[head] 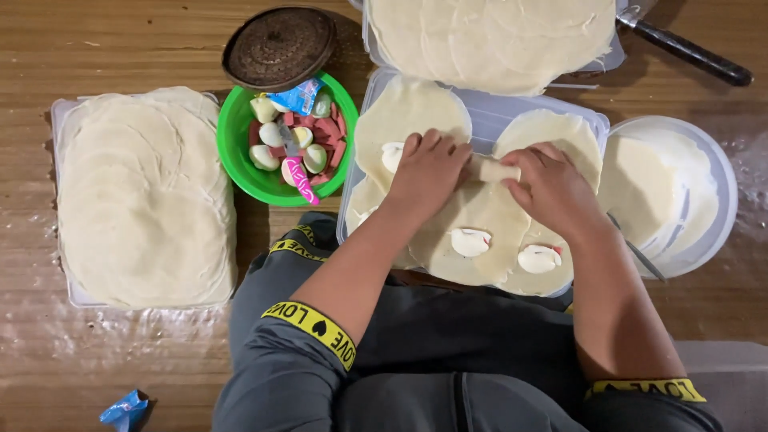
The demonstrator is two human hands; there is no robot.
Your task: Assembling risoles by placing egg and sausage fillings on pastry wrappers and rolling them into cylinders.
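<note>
A half-rolled wrapper roll (492,170) is being formed near the middle of a clear plastic tray lid (488,112), lying across thin round wrappers (472,212) spread flat on it. The person's left hand (428,172) is pressing down on the roll's left end, fingers curled over it, while the right hand (552,188) is pinching the right end between thumb and fingertips; both hands are grasping the roll, neither one clenched tight. Toward the lid's near edge, two wrappers are each carrying a piece of egg filling (470,242), another (538,258) just beside it.

Judging by the thin dough, the rolling would go best with even, light pressure from both hands, the ends tucked in before the last turn so the filling is kept from slipping out and the sheet from tearing.

At the lid's left edge a green bowl (240,160) is holding cut egg and sausage pieces, with a small knife (294,164) resting in it and a dark round lid (278,46) overlapping its far rim. A tall stack of wrappers (144,200) is sitting on the wooden surface's left side, a second stack (488,40) at the far edge, and a white bowl (708,196) with one sheet at the right.
</note>
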